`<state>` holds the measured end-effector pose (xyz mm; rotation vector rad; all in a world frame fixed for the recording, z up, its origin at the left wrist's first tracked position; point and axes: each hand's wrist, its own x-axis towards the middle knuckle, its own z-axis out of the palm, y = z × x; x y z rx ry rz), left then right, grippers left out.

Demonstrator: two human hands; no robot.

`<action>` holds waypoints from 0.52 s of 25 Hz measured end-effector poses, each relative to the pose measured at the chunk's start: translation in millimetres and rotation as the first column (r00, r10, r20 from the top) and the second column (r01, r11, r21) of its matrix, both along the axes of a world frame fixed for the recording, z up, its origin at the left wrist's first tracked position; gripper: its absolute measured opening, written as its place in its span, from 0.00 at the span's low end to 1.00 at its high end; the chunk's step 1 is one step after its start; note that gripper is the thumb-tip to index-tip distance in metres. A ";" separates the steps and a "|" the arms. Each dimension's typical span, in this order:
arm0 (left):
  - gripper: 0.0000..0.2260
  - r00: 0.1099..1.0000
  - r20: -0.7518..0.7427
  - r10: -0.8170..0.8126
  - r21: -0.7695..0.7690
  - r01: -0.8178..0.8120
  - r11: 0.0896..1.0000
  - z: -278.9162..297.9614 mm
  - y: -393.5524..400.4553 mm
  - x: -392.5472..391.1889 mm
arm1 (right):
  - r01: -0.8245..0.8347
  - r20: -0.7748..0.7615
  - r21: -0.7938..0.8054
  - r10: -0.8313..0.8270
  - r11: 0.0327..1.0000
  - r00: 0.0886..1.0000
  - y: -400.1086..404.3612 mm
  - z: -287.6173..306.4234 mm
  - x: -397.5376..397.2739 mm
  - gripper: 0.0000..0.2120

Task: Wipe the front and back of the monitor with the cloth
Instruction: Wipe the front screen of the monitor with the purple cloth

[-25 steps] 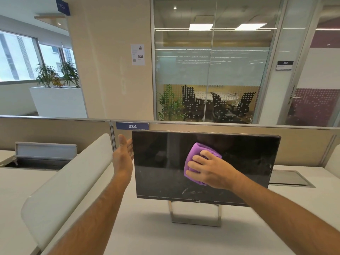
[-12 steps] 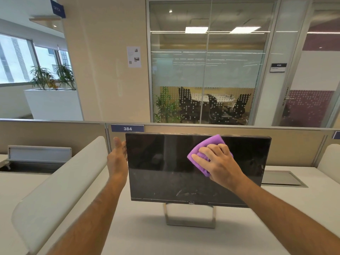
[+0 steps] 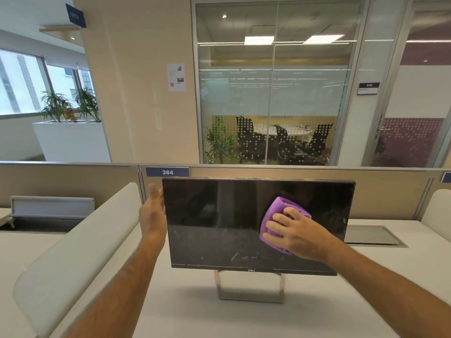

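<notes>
A black Dell monitor (image 3: pixel 214 223) stands on a metal stand (image 3: pixel 251 296) on the white desk (image 3: pixel 195 313), its dark screen facing me with smudges near the bottom. My right hand (image 3: pixel 296 236) presses a bunched purple cloth (image 3: pixel 280 206) against the right half of the screen, fingers bent over the cloth. My left hand (image 3: pixel 152 213) rests against the monitor's left edge with the thumb straight up. Its fingers are hidden behind the screen.
A white curved divider (image 3: pixel 73 245) runs along the desk on the left. A beige partition (image 3: pixel 390 191) stands right behind the monitor. A cable hatch (image 3: pixel 373 236) lies flush in the desk at right, and another stands raised (image 3: pixel 51 206) at far left.
My right hand carried the cloth from mid-screen up to the top edge, then back down and a little right. My left hand stayed at the monitor's left edge.
</notes>
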<state>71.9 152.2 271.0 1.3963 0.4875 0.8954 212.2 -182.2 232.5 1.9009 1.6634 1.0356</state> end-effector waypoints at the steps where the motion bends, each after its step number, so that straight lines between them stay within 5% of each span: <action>1: 0.55 1.000 -0.005 0.003 0.004 -0.003 1.000 0.3 -0.1 -0.2 | 0.022 -0.006 0.040 -0.022 0.999 1.000 -4.1 4.7 2.9 0.32; 4: 0.55 1.000 -0.012 0.008 0.018 -0.008 1.000 -0.2 -2.6 0.1 | 0.143 -0.128 0.404 -0.099 0.903 0.987 -11.4 18.2 13.7 0.33; 8: 0.54 1.000 -0.014 0.019 0.029 -0.018 0.999 0.5 -5.6 0.2 | 0.018 0.004 0.070 -0.018 0.997 1.000 -22.5 4.0 9.4 0.32; 12: 0.47 1.000 -0.019 0.020 0.031 -0.019 0.999 0.2 -7.6 -0.6 | 0.150 -0.128 0.412 -0.106 0.899 0.986 -34.5 18.3 19.1 0.34; 13: 0.44 1.000 -0.018 0.020 0.029 -0.020 0.999 0.3 -8.6 -0.5 | 0.142 -0.108 0.378 -0.109 0.915 0.988 -34.1 14.3 18.5 0.34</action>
